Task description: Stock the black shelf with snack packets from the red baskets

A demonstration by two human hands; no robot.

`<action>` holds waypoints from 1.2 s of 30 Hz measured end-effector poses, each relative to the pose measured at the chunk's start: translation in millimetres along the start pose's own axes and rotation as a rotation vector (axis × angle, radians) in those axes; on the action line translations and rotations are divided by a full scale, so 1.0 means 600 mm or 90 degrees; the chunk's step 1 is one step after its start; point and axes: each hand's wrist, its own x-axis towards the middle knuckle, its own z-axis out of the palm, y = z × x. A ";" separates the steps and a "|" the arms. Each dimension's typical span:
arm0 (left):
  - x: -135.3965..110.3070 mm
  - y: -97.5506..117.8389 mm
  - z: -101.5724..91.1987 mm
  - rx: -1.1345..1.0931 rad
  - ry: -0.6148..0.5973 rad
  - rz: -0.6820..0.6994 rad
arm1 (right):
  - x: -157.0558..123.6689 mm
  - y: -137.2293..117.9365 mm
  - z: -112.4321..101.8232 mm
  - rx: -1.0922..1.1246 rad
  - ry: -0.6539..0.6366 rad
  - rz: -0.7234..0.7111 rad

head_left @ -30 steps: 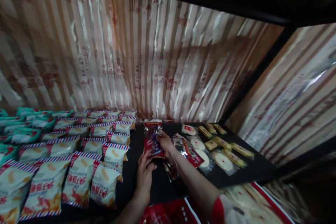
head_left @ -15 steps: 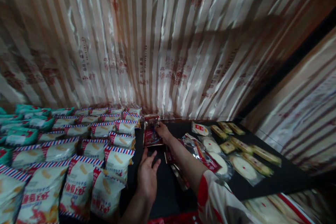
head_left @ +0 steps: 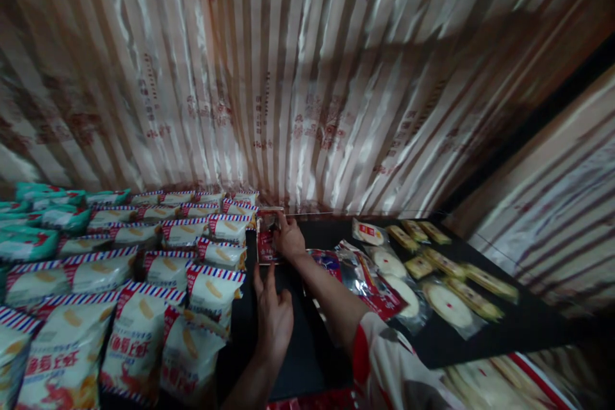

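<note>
My right hand (head_left: 289,238) reaches to the back of a black shelf (head_left: 298,346) and presses on a small red snack packet (head_left: 266,245) lying by the striped back wall. Its fingers are laid over the packet's top. My left hand (head_left: 273,315) hovers lower down over bare shelf, fingers stretched out and holding nothing. It is just right of the white snack bags with red and blue striped edges (head_left: 211,288). More red packets (head_left: 331,264) lie under my right forearm.
Rows of white snack bags (head_left: 129,333) fill the shelf's left half, with teal bags (head_left: 29,240) further left. Clear packs of round white cakes (head_left: 446,304) and yellow bars (head_left: 473,275) lie on the right. A striped shiny sheet (head_left: 288,90) lines the back and side.
My right hand has pushed the red packet further back toward the wall. My left hand let go of the packet, opened, and stayed lower on the shelf. The view has tilted upward.
</note>
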 end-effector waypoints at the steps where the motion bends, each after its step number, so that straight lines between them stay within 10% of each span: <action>1: 0.000 0.001 0.000 0.019 -0.002 0.000 | -0.005 -0.003 -0.001 -0.029 0.011 -0.015; 17: -0.013 0.026 -0.010 0.149 -0.023 0.050 | -0.046 0.001 -0.036 -0.083 0.064 -0.152; 29: -0.072 -0.005 -0.040 0.341 -0.145 0.171 | -0.147 0.110 -0.111 0.044 0.057 -0.170; 36: -0.098 -0.011 -0.053 0.361 -0.127 0.172 | -0.131 0.033 -0.082 0.310 -0.064 -0.170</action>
